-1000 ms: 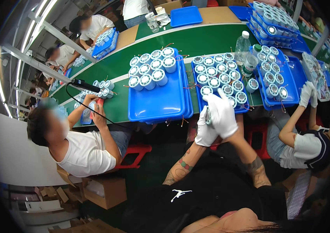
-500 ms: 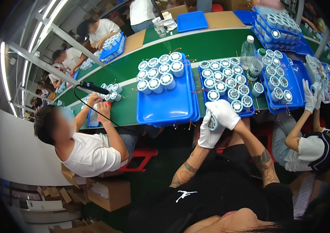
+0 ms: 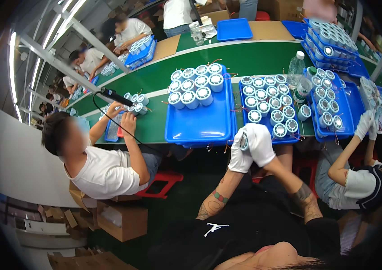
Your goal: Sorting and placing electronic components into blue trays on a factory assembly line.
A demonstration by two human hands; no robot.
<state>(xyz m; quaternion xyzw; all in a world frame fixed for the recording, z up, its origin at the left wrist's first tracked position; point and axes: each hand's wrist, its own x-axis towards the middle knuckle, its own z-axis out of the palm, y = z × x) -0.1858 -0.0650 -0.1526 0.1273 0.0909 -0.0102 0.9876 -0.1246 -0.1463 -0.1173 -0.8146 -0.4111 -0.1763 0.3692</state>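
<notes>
Both my hands wear white gloves and are together in front of the table edge. My left hand (image 3: 239,158) is closed around a light-blue cylindrical part (image 3: 244,141) with a ring-patterned end, which faces up and left. Pressed against its right side is my right hand (image 3: 261,145), fingers curled and partly hidden. Just beyond them lies a blue tray (image 3: 266,122) filled with rows of similar cylinders (image 3: 263,107), some with thin red wires. To its left, stacked blue trays (image 3: 195,128) carry several more cylinders (image 3: 190,96) on their far half.
Clear plastic bottles (image 3: 296,69) stand behind the filled tray. Another loaded blue tray (image 3: 319,132) is to the right, near a co-worker's gloved hands (image 3: 364,125). On the left a seated co-worker (image 3: 105,168) works beneath a black rod-shaped tool (image 3: 115,96) with a cable.
My right hand has shifted from over the cylinder's top to its right side, knuckles now upward. The co-worker on the right has lowered their gloved hands. The view has shifted slightly.
</notes>
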